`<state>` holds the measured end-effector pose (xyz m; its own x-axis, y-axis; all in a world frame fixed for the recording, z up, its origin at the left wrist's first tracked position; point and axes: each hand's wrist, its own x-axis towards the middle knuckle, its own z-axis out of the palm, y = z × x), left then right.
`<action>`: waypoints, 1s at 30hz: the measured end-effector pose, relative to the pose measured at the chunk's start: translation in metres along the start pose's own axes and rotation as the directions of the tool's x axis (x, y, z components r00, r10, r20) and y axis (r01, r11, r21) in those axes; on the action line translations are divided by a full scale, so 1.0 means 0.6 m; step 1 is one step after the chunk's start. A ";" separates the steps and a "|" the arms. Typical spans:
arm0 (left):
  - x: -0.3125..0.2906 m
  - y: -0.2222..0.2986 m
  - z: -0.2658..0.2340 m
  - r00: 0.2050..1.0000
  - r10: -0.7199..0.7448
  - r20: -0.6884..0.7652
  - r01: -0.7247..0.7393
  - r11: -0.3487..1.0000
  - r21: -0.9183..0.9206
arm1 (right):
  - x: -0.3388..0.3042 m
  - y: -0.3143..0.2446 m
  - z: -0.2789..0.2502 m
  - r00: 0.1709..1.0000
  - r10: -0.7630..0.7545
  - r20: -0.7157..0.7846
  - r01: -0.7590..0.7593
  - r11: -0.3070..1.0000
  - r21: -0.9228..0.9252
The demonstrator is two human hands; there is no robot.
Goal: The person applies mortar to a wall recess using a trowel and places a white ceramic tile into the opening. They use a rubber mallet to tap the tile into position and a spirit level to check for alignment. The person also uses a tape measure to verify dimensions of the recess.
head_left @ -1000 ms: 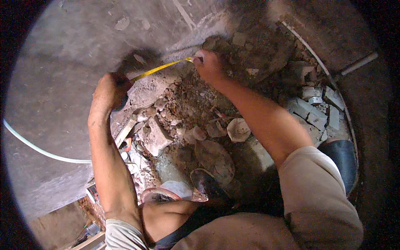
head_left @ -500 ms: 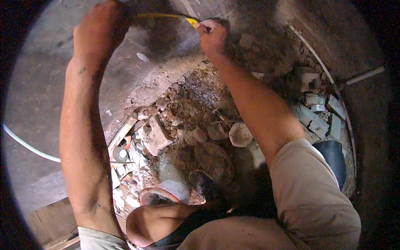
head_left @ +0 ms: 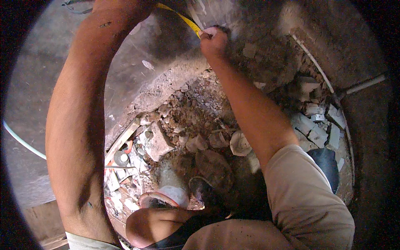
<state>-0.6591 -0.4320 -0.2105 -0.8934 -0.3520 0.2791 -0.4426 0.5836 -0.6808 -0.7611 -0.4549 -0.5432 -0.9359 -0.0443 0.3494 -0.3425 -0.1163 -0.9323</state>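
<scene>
A yellow tape measure blade (head_left: pixel 186 21) stretches between my hands near the top of the head view, along a grey wall. My right hand (head_left: pixel 214 43) is closed, pinching the blade's lower right end between thumb and fingers against the wall. My left arm reaches up to the upper edge, where only the back part of my left hand (head_left: pixel 137 6) shows. Its fingers are hidden, so whether they grip the blade cannot be seen. The blade slants down from beside that hand to my right one, slightly curved.
Below my hands lies a heap of rubble (head_left: pixel 191 98) with broken bricks. White broken blocks (head_left: pixel 318 133) and a dark cylinder (head_left: pixel 325 166) lie at right, beside a thin pipe (head_left: pixel 312 54) on the wall. A pale hose (head_left: pixel 25 143) curves at left. A whitish rounded container (head_left: pixel 171 195) sits near my knee.
My left hand has moved up and right, mostly past the upper edge. The tape blade now slants more steeply. My right hand stays nearly in place, still pinching it.
</scene>
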 end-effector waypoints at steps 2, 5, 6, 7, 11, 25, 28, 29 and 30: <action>0.009 -0.001 0.011 0.999 -0.014 0.031 0.015 0.999 -0.045 | 0.004 0.007 0.002 1.000 0.004 -0.020 -0.006 0.997 -0.082; 0.020 -0.010 0.005 0.999 0.037 0.037 -0.034 0.996 -0.080 | 0.009 0.008 -0.001 1.000 -0.021 0.009 0.022 1.000 -0.023; 0.015 -0.032 -0.012 0.991 0.093 -0.095 -0.092 0.996 0.014 | 0.011 0.005 -0.007 0.992 -0.102 0.070 0.111 0.986 -0.127; 0.011 -0.029 -0.021 0.997 0.077 -0.029 -0.078 0.997 -0.012 | 0.005 0.002 -0.006 0.976 -0.219 0.011 0.218 0.976 0.007; 0.006 -0.013 -0.070 0.981 0.119 0.153 -0.092 0.980 -0.177 | -0.011 0.006 -0.019 0.910 -0.386 -0.153 0.394 0.919 0.023; 0.158 -0.303 -0.284 0.912 0.189 -0.364 -0.194 0.981 0.025 | 0.028 0.026 -0.016 0.994 -0.071 0.086 0.081 0.989 -0.122; 0.167 -0.341 -0.334 0.921 0.178 -0.346 -0.159 0.984 0.081 | 0.026 0.001 -0.027 0.991 0.005 0.131 0.015 0.988 -0.153; 0.171 -0.354 -0.354 0.931 0.146 -0.335 -0.138 0.989 0.046 | 0.026 -0.004 -0.030 0.986 0.052 0.158 -0.027 0.988 -0.153; 0.177 -0.362 -0.369 0.953 0.106 -0.285 -0.111 0.994 0.000 | 0.027 -0.007 -0.032 0.984 0.056 0.167 -0.033 0.990 -0.136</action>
<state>-0.6746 -0.4340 0.1171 -0.9199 -0.0646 0.3869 -0.3411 0.6187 -0.7077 -0.7763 -0.4359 -0.5357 -0.9266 -0.2161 0.3077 -0.3196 0.0216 -0.9473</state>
